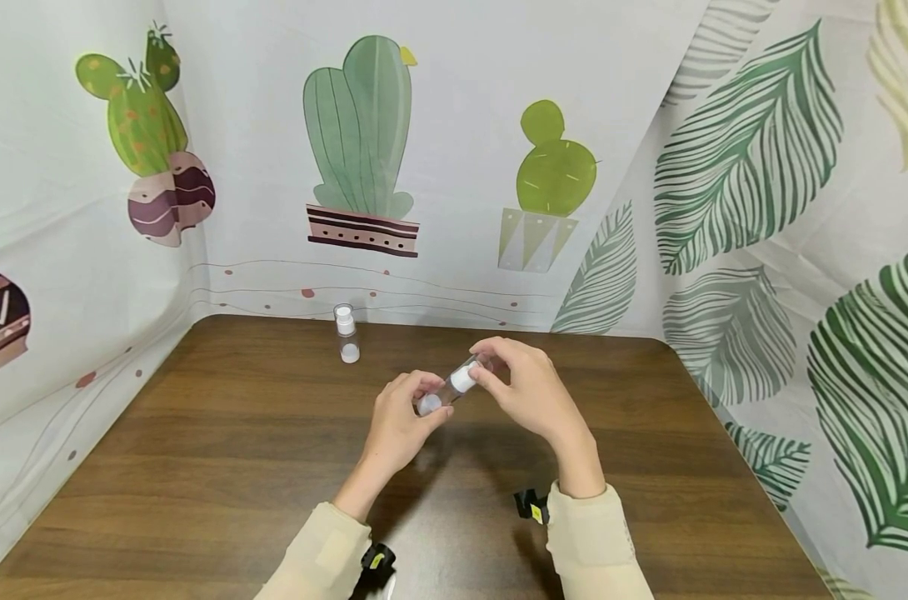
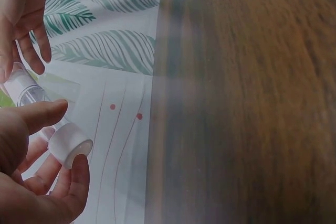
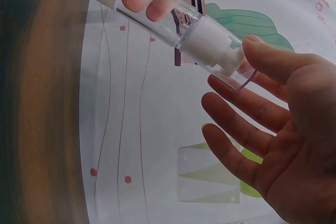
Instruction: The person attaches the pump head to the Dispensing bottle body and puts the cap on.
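Note:
A slim clear pump bottle (image 1: 463, 377) with a white collar is held tilted above the table between both hands. My left hand (image 1: 400, 418) grips its lower end; in the left wrist view the white base (image 2: 70, 142) sits between thumb and fingers. At the upper end, my right hand (image 1: 529, 385) pinches the clear cap (image 3: 242, 80) between thumb and index finger, the other fingers spread loosely. Through that cap the white pump head (image 3: 212, 45) shows in the right wrist view. The cap covers the pump.
A second clear bottle (image 1: 347, 335) with a white pump stands upright near the back edge of the brown wooden table (image 1: 222, 433). Behind the table hangs a white cloth (image 1: 454, 167) printed with cacti and leaves. Each wrist wears a small black camera (image 1: 531, 506).

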`<state>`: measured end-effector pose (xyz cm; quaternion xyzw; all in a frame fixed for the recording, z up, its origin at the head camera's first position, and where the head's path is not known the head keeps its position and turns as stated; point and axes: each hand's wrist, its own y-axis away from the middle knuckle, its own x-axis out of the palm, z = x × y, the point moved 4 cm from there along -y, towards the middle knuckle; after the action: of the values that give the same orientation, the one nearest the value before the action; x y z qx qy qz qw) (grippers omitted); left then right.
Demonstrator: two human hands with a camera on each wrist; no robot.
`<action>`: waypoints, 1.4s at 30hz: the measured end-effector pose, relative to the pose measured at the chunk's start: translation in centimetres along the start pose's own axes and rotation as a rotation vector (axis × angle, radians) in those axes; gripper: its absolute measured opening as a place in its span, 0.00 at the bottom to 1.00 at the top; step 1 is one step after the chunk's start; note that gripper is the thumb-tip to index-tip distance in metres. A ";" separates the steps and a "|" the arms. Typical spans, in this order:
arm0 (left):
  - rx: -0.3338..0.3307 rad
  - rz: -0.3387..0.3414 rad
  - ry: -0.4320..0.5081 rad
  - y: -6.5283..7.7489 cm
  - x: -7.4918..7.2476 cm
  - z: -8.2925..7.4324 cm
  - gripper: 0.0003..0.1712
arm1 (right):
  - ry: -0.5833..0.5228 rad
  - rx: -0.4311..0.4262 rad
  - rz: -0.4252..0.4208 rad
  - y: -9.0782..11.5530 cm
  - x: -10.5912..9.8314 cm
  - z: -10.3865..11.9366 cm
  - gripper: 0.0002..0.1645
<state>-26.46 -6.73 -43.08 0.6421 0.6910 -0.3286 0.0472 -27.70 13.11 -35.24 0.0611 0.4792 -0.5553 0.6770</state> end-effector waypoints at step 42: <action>0.105 -0.031 -0.083 0.1 -0.3 -0.9 0.22 | -0.096 0.041 0.007 0.1 -0.2 0.1 0.15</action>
<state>-25.96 -6.55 -42.24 0.6186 0.6802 -0.3916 0.0368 -27.54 13.26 -35.10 0.0499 0.4346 -0.5650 0.6996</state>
